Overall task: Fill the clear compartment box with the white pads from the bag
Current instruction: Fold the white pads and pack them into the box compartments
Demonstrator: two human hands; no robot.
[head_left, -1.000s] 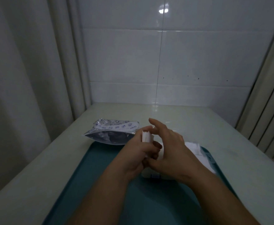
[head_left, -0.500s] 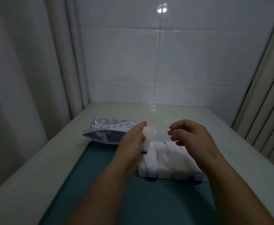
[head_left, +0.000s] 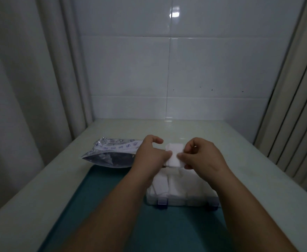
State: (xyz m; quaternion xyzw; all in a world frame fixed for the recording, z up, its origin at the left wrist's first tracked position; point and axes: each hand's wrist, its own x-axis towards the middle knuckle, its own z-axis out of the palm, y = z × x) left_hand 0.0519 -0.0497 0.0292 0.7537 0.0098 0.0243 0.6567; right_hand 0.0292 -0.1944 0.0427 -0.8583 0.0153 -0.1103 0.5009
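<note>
Above clear compartment box [head_left: 183, 199] on teal tray [head_left: 112, 206], L hand [head_left: 149, 155] & R hand [head_left: 201, 157] both pinch one white pad [head_left: 173, 155]; box looks approx. full w/ pads, far cells hidden, bag [head_left: 111, 153] at tray's far-left corner, contents unclear.

— What colour is the pad [head_left: 173, 155] you hold?
— Plain white, like the pads [head_left: 189, 186] packed in your box [head_left: 178, 201]. Its walls are clear and its latches [head_left: 162, 204] look bluish.
— And underneath?
— Your tray [head_left: 98, 197] is dark teal, and the worktop [head_left: 240, 160] around it is pale greenish cream.
— The bag [head_left: 111, 158]?
— Silvery with a dark face. Its white top strip is printed with small blue round marks.
— Around you?
— Glossy white tiles [head_left: 131, 70]. The left curtain [head_left: 12, 88] is grey-white and the right curtain [head_left: 294, 106] is beige.
</note>
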